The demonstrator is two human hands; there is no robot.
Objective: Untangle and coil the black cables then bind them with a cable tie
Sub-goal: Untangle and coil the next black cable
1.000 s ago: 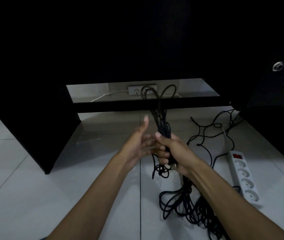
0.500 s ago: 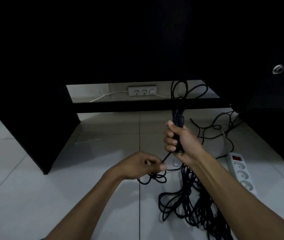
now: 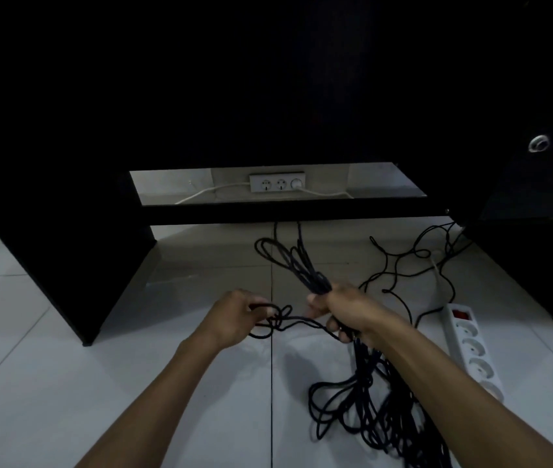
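The work surface is a pale tiled floor (image 3: 65, 383) in front of a black desk (image 3: 268, 79), viewed in dim light.

Nearest the camera, a loose heap of black cables (image 3: 379, 417) lies on the tiles below the right forearm; individual strands cannot be separated by eye. To its right, a white power strip (image 3: 471, 349) with a red switch lies flat on the floor, just beside the heap.

Above the heap, the right hand (image 3: 346, 312) is curled into a fist round a bundle of the same cables. Folded loops (image 3: 288, 261) project up and to the left out of the fist, and the remaining strands hang down from it into the heap.

The left hand (image 3: 234, 315) is level with the right and close beside it, not touching. Its fingers are curled round a small knot (image 3: 278, 319) of cable. One strand runs from this knot across to the right hand.

Farther back, a thin black cable (image 3: 413, 261) wanders across the tiles toward the right desk leg. Beyond the desk's lower crossbar, a white wall socket (image 3: 276, 183) is visible, with a white cord (image 3: 207, 192) leading from it.
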